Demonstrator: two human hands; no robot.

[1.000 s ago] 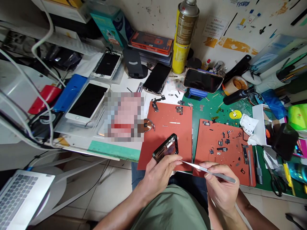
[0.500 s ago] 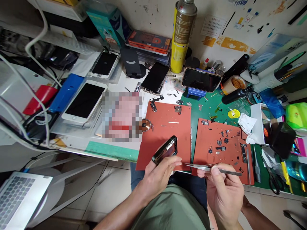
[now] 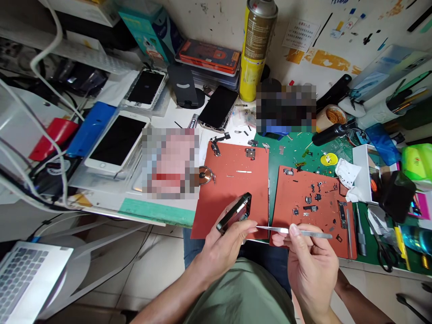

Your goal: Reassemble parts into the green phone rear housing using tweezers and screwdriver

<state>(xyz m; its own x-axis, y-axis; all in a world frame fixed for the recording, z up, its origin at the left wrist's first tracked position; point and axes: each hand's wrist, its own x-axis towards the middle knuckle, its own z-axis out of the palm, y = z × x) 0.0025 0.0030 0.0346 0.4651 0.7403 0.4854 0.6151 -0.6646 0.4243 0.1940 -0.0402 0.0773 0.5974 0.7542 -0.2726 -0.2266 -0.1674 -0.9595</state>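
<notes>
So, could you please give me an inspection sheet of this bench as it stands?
Surface: two red mats, the right one lying on a green mat.
Work in hand: black-rimmed device, tilted; tweezers, tips at the left fingertips.
Clutter: small parts scattered on the right red mat; spray can upright; scissors far right.
Hands: left hand holds the device; right hand holds the tweezers.
Cables: white cables loosely draped, far left.
Surroundings: laptop lower left.

Mats [image 3: 236, 175]: plain brick red. Cutting surface [image 3: 283, 157], desk's right side: green. Spray can [image 3: 254, 49]: yellow lower body, brown label. Shirt [image 3: 246, 292]: plain olive green.
</notes>
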